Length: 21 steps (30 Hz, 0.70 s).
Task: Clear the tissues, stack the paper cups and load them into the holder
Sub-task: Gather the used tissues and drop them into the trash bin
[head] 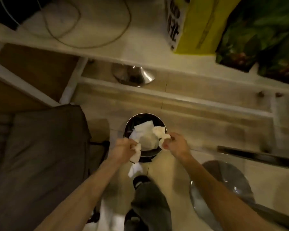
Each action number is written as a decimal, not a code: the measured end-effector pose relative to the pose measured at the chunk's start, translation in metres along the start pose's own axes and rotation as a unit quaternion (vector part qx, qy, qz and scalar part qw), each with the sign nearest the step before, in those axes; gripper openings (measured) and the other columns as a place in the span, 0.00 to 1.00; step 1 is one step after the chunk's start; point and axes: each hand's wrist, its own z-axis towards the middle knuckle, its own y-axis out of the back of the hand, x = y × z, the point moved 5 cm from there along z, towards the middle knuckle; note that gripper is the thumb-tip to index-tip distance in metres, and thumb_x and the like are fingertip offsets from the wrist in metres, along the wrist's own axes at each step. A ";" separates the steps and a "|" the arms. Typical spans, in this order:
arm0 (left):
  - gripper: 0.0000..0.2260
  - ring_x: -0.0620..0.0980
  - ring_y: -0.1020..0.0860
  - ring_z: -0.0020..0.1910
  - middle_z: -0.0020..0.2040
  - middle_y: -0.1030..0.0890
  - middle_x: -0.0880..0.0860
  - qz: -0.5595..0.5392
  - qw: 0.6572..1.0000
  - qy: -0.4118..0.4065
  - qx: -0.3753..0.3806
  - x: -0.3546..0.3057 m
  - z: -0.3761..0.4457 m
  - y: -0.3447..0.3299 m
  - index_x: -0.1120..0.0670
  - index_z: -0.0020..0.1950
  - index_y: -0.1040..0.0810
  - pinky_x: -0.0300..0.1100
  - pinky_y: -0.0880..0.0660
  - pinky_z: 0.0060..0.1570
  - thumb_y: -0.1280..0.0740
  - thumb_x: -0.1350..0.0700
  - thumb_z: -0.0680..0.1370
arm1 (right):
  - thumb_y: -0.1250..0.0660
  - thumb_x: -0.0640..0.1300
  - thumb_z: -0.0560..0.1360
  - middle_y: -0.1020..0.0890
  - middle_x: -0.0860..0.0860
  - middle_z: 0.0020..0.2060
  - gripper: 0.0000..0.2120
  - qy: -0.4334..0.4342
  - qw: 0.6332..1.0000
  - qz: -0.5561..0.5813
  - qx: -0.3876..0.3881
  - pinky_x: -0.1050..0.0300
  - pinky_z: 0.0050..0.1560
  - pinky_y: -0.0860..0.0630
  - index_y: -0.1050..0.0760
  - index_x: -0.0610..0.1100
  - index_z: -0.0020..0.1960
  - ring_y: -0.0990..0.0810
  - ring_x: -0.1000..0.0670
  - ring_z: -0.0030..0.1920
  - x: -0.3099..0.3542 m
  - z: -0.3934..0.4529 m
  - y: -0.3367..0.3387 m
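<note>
Dim, blurred floor (182,110) of pale tile, seen from above; crossed near the top edge by a white shelf (107,52) with a looped cable (90,42), a yellow bag (198,25) and two dark green packets (260,34); below the shelf, one chrome cone-shaped base (137,75); at the left edge, a grey cushioned seat (40,155); at the right edge, a clear chair (223,185) beside the right forearm. Near the floor's middle stood one round dark bin (132,120), its mouth filled with crumpled white tissues (147,135); partly hidden behind both fists. Left hand (123,149) was closed on a wad of tissue (137,152) just over the bin's near-left rim; right hand (175,142) was closed on another scrap (163,140) at the near-right rim; both wads touched the heap inside. One more white piece (133,169) hung or lay just below the bin, hard to tell which. Below, one trouser leg (150,202) and a dark shoe (140,180).
</note>
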 end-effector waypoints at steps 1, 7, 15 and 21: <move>0.14 0.58 0.22 0.56 0.55 0.20 0.62 -0.008 1.000 0.010 -0.012 0.010 0.014 -0.012 0.61 0.58 0.22 0.38 0.31 0.51 0.39 0.58 0.76 | 0.36 0.34 0.72 0.19 0.40 0.52 0.16 0.001 1.000 0.000 0.003 0.50 0.54 0.23 0.23 0.38 0.59 0.20 0.40 0.54 -0.012 0.016 -0.010; 0.14 0.57 0.23 0.54 0.60 0.25 0.60 0.022 0.995 0.015 -0.095 0.057 0.087 -0.063 0.58 0.61 0.24 0.42 0.28 0.52 0.38 0.59 0.76 | 0.39 0.35 0.75 0.21 0.40 0.56 0.16 -0.007 0.999 -0.017 0.040 0.61 0.46 0.28 0.27 0.37 0.63 0.22 0.41 0.56 -0.070 0.089 -0.064; 0.26 0.54 0.35 0.68 0.69 0.32 0.55 0.189 0.980 0.013 -0.051 0.071 0.119 -0.092 0.54 0.73 0.45 0.47 0.35 0.63 0.44 0.49 0.78 | 0.38 0.44 0.76 0.32 0.43 0.69 0.35 -0.006 0.979 -0.110 0.173 0.57 0.59 0.30 0.54 0.45 0.76 0.30 0.42 0.67 -0.067 0.100 -0.092; 0.28 0.54 0.36 0.69 0.71 0.35 0.55 0.156 0.988 0.008 0.018 0.050 0.073 -0.055 0.53 0.73 0.46 0.50 0.34 0.65 0.41 0.48 0.76 | 0.36 0.41 0.75 0.30 0.42 0.68 0.34 0.016 0.985 -0.104 0.140 0.52 0.61 0.29 0.51 0.45 0.75 0.28 0.42 0.65 -0.019 0.057 -0.061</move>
